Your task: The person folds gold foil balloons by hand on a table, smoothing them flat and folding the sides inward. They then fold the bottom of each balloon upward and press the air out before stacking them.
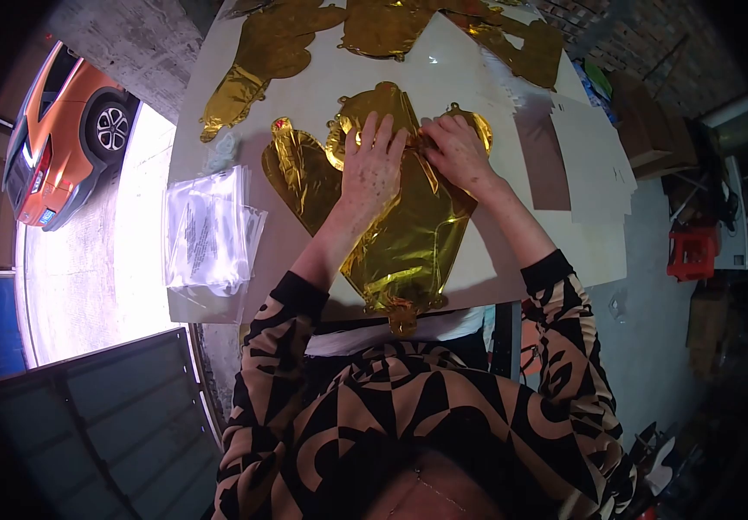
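Gold foil piece (417,234) lies in the middle of the frame on the pale desk (313,97), its lower tip reaching the near edge. We note the left hand (374,160) laid flat on its upper part, fingers extended and a little spread, gripping nothing. Right hand (456,147) is just beside it, fingers bent against the foil; we cannot tell whether they pinch it. Creases and bright glints suggest to us a thin, very light, limp sheet, probably slippery and easily torn; we would press with flat fingers and take hold by the outer edges. More foil pieces (382,30) lie at the top of the frame. Containers: clear plastic bags (205,230), printed, stacked flat at left, contents if any unclear; a cardboard box (642,121) at upper right, inside not visible.
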A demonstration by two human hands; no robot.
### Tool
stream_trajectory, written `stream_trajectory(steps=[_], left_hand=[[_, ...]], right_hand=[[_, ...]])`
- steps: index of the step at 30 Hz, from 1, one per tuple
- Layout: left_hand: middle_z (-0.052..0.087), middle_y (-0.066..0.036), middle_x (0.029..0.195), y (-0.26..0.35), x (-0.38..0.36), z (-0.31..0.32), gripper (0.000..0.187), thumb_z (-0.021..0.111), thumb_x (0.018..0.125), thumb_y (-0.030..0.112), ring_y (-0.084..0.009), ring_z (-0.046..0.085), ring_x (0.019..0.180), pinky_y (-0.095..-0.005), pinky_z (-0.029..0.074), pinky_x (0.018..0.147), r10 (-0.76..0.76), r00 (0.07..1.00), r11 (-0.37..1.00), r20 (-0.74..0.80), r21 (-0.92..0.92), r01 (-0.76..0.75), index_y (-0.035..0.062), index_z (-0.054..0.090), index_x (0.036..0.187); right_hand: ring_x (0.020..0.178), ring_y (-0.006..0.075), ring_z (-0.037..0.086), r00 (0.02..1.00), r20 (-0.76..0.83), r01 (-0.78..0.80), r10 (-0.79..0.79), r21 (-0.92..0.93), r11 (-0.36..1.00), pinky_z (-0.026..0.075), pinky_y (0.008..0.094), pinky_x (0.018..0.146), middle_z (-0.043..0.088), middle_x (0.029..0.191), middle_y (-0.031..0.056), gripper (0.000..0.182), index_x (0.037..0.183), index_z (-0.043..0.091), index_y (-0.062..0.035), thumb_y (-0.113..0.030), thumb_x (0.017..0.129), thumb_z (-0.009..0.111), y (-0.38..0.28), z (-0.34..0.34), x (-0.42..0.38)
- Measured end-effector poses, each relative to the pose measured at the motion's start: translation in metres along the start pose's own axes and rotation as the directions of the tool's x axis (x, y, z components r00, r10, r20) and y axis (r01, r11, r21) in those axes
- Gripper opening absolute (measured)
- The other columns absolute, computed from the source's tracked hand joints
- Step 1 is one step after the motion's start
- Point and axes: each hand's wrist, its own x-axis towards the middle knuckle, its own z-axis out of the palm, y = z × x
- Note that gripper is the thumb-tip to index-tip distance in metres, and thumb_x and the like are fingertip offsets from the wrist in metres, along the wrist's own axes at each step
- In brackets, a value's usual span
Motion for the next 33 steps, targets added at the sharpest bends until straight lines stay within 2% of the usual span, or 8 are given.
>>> stream_trajectory(steps=[4, 10, 13, 19, 24, 27, 30, 33], left_hand=[[0.055, -0.014, 0.144, -0.004, 0.005, 0.001, 0.055, 0.073, 0.081, 0.014, -0.0325, 0.045, 0.141, -0.0512, 0.037, 0.114, 0.014, 1.000, 0.999, -0.001, 0.047, -0.014, 0.0075, 0.062, 0.134], [0.063, -0.009, 0.123, -0.014, 0.008, -0.002, 0.038, 0.070, 0.079, 0.013, -0.0278, 0.055, 0.126, -0.0467, 0.043, 0.104, 0.077, 0.995, 0.993, -0.065, 0.092, -0.071, 0.0072, 0.068, 0.117], [0.065, -0.007, 0.114, -0.019, 0.009, -0.008, 0.031, 0.068, 0.079, 0.012, -0.0259, 0.059, 0.118, -0.0440, 0.044, 0.100, 0.140, 0.968, 0.987, -0.209, 0.113, -0.118, 0.0077, 0.070, 0.109], [0.064, -0.005, 0.109, -0.030, 0.005, -0.037, 0.028, 0.068, 0.081, 0.018, -0.0227, 0.060, 0.114, -0.0429, 0.046, 0.100, 0.155, 0.935, 0.979, -0.318, 0.176, -0.103, 0.0096, 0.070, 0.108], [0.064, -0.003, 0.107, -0.034, -0.002, -0.049, 0.027, 0.070, 0.079, 0.013, -0.0206, 0.062, 0.110, -0.0419, 0.048, 0.097, 0.124, 0.921, 0.986, -0.369, 0.152, -0.071, 0.0102, 0.071, 0.106], [0.065, -0.003, 0.106, -0.036, -0.006, -0.053, 0.025, 0.071, 0.080, 0.012, -0.0208, 0.062, 0.108, -0.0417, 0.048, 0.097, 0.114, 0.922, 0.987, -0.369, 0.145, -0.064, 0.0100, 0.072, 0.105], [0.065, -0.003, 0.106, -0.034, -0.007, -0.056, 0.024, 0.072, 0.080, 0.012, -0.0211, 0.062, 0.107, -0.0415, 0.048, 0.097, 0.109, 0.924, 0.990, -0.367, 0.124, -0.068, 0.0098, 0.072, 0.104], [0.065, -0.002, 0.106, -0.032, -0.008, -0.055, 0.024, 0.073, 0.079, 0.010, -0.0212, 0.062, 0.107, -0.0414, 0.048, 0.098, 0.101, 0.923, 0.992, -0.371, 0.109, -0.065, 0.0099, 0.072, 0.103]], right_hand=[[0.108, 0.0297, 0.057, 1.000, -0.008, 0.031, -0.031, 0.002, 1.000, 0.048, 0.0433, 0.089, 0.061, 0.107, 0.0069, 0.035, 0.113, 0.065, -0.0110, -0.013, 0.081, 0.078, 0.000, 0.001, 0.001], [0.110, 0.0287, 0.057, 1.000, 0.003, 0.031, -0.031, -0.007, 1.000, 0.048, 0.0430, 0.090, 0.061, 0.110, 0.0055, 0.032, 0.112, 0.067, -0.0136, -0.011, 0.082, 0.077, 0.002, 0.002, -0.001], [0.112, 0.0284, 0.057, 0.999, -0.008, 0.032, -0.032, 0.000, 0.999, 0.048, 0.0431, 0.091, 0.061, 0.111, 0.0049, 0.033, 0.114, 0.067, -0.0142, -0.011, 0.082, 0.077, 0.005, 0.002, -0.003], [0.112, 0.0288, 0.056, 0.999, -0.031, 0.022, -0.022, -0.004, 1.000, 0.048, 0.0435, 0.092, 0.062, 0.111, 0.0051, 0.034, 0.117, 0.066, -0.0137, -0.012, 0.084, 0.076, 0.011, 0.004, -0.001], [0.111, 0.0291, 0.057, 0.998, -0.053, 0.021, -0.022, -0.014, 1.000, 0.048, 0.0445, 0.091, 0.063, 0.108, 0.0060, 0.033, 0.115, 0.066, -0.0123, -0.017, 0.085, 0.077, 0.009, 0.006, 0.004], [0.111, 0.0295, 0.058, 0.997, -0.077, -0.032, 0.028, -0.052, 0.998, 0.048, 0.0447, 0.091, 0.064, 0.108, 0.0068, 0.034, 0.114, 0.066, -0.0109, -0.022, 0.085, 0.078, 0.003, 0.009, 0.008], [0.107, 0.0318, 0.058, 0.991, 0.003, -0.132, 0.132, -0.094, 0.987, 0.048, 0.0439, 0.092, 0.064, 0.107, 0.0088, 0.036, 0.116, 0.066, -0.0109, -0.027, 0.086, 0.078, -0.003, 0.005, 0.015], [0.107, 0.0325, 0.058, 0.988, 0.050, -0.142, 0.146, -0.087, 0.986, 0.048, 0.0444, 0.092, 0.064, 0.106, 0.0095, 0.034, 0.112, 0.065, -0.0110, -0.027, 0.085, 0.078, -0.002, 0.007, 0.020]])
